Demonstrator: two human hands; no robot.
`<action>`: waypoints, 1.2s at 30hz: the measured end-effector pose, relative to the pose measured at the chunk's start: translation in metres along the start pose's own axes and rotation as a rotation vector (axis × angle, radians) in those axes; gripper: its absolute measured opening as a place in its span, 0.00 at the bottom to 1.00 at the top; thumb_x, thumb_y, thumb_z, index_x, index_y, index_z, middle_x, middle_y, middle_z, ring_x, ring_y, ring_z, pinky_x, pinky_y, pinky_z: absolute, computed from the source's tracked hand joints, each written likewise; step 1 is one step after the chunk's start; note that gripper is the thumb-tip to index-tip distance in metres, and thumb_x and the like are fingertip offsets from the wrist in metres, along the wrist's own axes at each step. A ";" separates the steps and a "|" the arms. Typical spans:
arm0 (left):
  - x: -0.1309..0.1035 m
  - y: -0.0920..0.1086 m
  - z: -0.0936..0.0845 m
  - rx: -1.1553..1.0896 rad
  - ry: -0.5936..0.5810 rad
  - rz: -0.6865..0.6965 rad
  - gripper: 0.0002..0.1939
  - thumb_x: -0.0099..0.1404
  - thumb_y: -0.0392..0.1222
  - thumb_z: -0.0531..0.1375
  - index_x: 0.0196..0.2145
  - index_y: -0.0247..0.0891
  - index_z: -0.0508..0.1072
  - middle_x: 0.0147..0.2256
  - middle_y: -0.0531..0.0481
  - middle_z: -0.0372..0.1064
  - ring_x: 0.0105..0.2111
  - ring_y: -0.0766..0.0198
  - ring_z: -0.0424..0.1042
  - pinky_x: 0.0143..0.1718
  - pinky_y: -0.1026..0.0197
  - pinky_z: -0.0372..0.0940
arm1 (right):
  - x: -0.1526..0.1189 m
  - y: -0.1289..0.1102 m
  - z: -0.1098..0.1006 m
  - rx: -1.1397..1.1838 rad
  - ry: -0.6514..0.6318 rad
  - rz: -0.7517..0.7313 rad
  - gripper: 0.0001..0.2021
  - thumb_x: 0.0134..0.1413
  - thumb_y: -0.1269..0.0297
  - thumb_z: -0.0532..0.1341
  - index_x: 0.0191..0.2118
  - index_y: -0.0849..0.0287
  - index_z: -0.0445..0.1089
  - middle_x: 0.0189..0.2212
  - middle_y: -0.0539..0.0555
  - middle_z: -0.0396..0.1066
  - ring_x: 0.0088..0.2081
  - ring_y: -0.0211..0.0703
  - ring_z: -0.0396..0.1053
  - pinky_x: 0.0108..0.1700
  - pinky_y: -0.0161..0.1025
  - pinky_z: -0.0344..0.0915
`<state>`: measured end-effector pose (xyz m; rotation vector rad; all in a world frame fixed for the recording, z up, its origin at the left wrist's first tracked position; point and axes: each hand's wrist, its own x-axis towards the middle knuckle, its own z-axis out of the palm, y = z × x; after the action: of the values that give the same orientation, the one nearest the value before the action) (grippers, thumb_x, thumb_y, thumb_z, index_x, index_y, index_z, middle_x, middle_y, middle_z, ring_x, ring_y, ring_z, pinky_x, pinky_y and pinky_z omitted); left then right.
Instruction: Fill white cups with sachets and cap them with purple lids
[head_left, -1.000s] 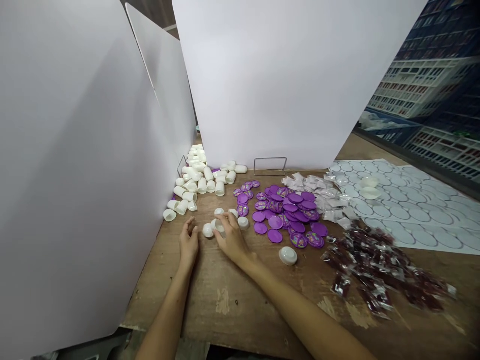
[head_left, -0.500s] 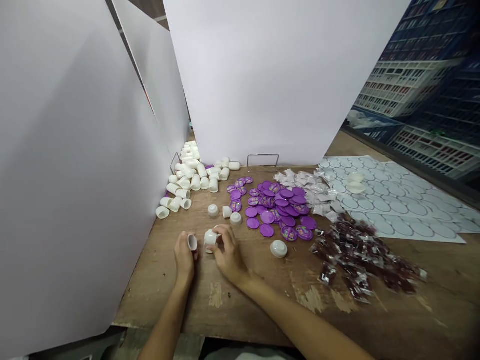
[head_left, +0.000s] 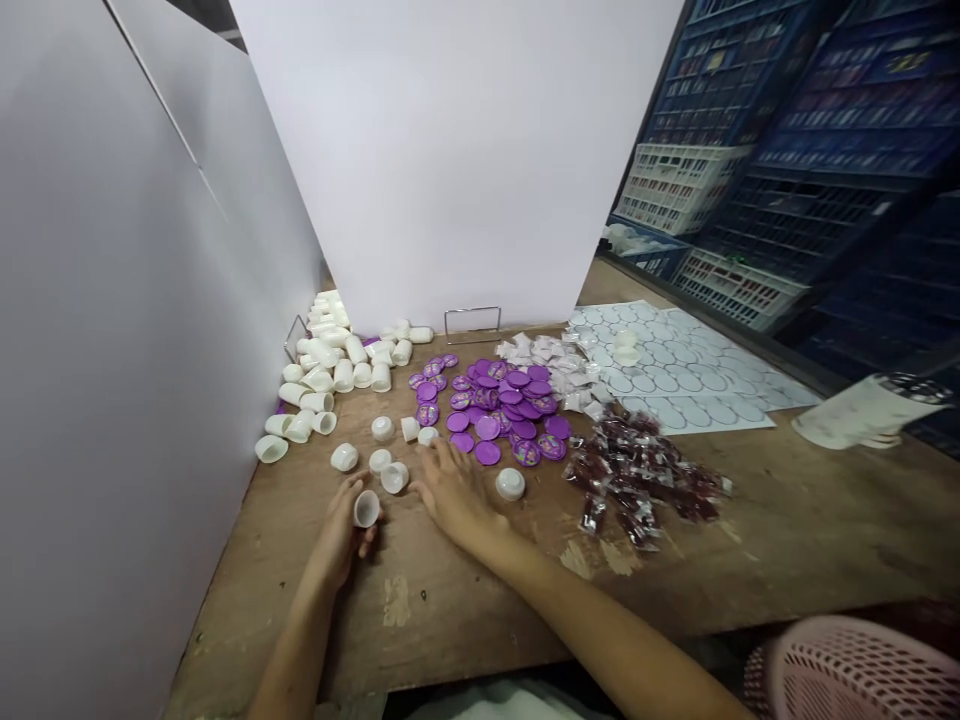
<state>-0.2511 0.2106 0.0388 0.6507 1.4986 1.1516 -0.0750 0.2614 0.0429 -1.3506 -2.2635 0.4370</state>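
Note:
My left hand (head_left: 339, 535) is closed around a small white plastic cup (head_left: 367, 509), its hollow mouth facing me. My right hand (head_left: 459, 497) reaches over the table with its fingers apart, their tips at a small white cup (head_left: 428, 436) by the purple discs; whether they touch it is unclear. Between the hands, a white cup (head_left: 394, 477) lies tipped beside another white cup (head_left: 380, 460). A further white cup (head_left: 344, 458) rests just beyond my left fingers. To the right of my right hand stands a lone white cup (head_left: 511, 484).
Purple discs (head_left: 487, 427) lie heaped mid-table, with white sachets (head_left: 551, 360) and dark red sachets (head_left: 637, 470) to their right. White capsule-like containers (head_left: 343, 376) pile up at the left. Circle-printed sheets (head_left: 720, 412), a white roll (head_left: 847, 415) and a pink basket (head_left: 862, 660) are further right.
My right hand has let go of a small white cup and moved towards another near the discs. More cups now lie between my hands. The camera has turned right.

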 end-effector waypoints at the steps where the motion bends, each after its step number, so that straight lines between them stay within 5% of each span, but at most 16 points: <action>1: 0.000 0.000 0.000 0.015 -0.010 0.003 0.27 0.58 0.56 0.56 0.50 0.36 0.66 0.20 0.55 0.68 0.12 0.70 0.58 0.08 0.72 0.47 | -0.007 0.008 -0.007 -0.041 0.024 0.077 0.21 0.55 0.73 0.59 0.56 0.61 0.65 0.54 0.68 0.64 0.55 0.63 0.61 0.54 0.59 0.61; 5: -0.008 -0.006 0.006 0.178 -0.244 -0.114 0.22 0.58 0.57 0.56 0.34 0.32 0.71 0.18 0.52 0.66 0.11 0.72 0.57 0.08 0.72 0.47 | -0.035 0.035 -0.021 -0.163 0.038 0.311 0.18 0.54 0.80 0.53 0.48 0.63 0.71 0.47 0.70 0.68 0.53 0.63 0.62 0.52 0.60 0.61; 10: -0.007 -0.008 0.031 0.232 -0.365 -0.200 0.27 0.61 0.57 0.54 0.47 0.31 0.71 0.19 0.51 0.68 0.12 0.71 0.58 0.09 0.72 0.48 | -0.025 0.049 -0.024 0.064 0.135 0.079 0.17 0.60 0.69 0.55 0.55 0.57 0.66 0.52 0.61 0.65 0.54 0.52 0.63 0.55 0.50 0.64; 13: -0.003 -0.006 0.046 0.217 -0.420 -0.198 0.29 0.62 0.56 0.54 0.53 0.32 0.68 0.21 0.50 0.70 0.12 0.70 0.60 0.09 0.71 0.48 | -0.001 0.080 -0.036 -0.025 0.276 0.242 0.21 0.65 0.60 0.51 0.60 0.57 0.62 0.60 0.65 0.58 0.60 0.60 0.56 0.59 0.61 0.57; 16: -0.001 -0.006 0.058 0.209 -0.494 -0.220 0.31 0.63 0.55 0.54 0.56 0.31 0.67 0.22 0.49 0.71 0.13 0.69 0.62 0.09 0.71 0.52 | 0.017 0.116 -0.042 -0.188 0.257 0.482 0.24 0.65 0.55 0.50 0.64 0.51 0.59 0.67 0.64 0.47 0.64 0.72 0.47 0.55 0.73 0.52; 20: 0.000 -0.010 0.065 0.153 -0.564 -0.217 0.37 0.63 0.55 0.54 0.63 0.30 0.58 0.24 0.47 0.72 0.13 0.67 0.65 0.10 0.70 0.55 | 0.031 0.124 -0.021 -0.242 0.150 0.431 0.25 0.63 0.51 0.52 0.64 0.47 0.59 0.69 0.60 0.43 0.65 0.74 0.45 0.56 0.72 0.50; 26: 0.005 -0.009 0.060 0.050 -0.475 -0.189 0.43 0.62 0.54 0.55 0.69 0.37 0.44 0.23 0.50 0.71 0.13 0.66 0.66 0.09 0.69 0.54 | 0.061 0.076 0.018 -0.159 0.118 0.282 0.25 0.64 0.52 0.51 0.64 0.48 0.58 0.69 0.59 0.46 0.64 0.71 0.49 0.58 0.68 0.50; 30: 0.009 -0.010 0.054 -0.006 -0.364 -0.143 0.44 0.61 0.56 0.56 0.68 0.38 0.44 0.23 0.52 0.71 0.14 0.65 0.66 0.09 0.69 0.55 | 0.084 0.068 0.012 -0.093 0.124 0.227 0.25 0.64 0.50 0.49 0.65 0.46 0.57 0.69 0.59 0.46 0.64 0.66 0.51 0.58 0.67 0.51; 36: 0.007 -0.024 0.057 0.061 -0.349 -0.124 0.37 0.56 0.62 0.59 0.54 0.32 0.64 0.23 0.50 0.70 0.14 0.65 0.67 0.09 0.68 0.56 | 0.101 0.112 -0.026 -0.146 0.369 0.682 0.27 0.67 0.54 0.43 0.64 0.62 0.59 0.67 0.72 0.46 0.67 0.68 0.41 0.59 0.69 0.43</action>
<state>-0.1945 0.2261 0.0172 0.7474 1.2601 0.8508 -0.0201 0.4038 0.0332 -2.0772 -1.5228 0.2079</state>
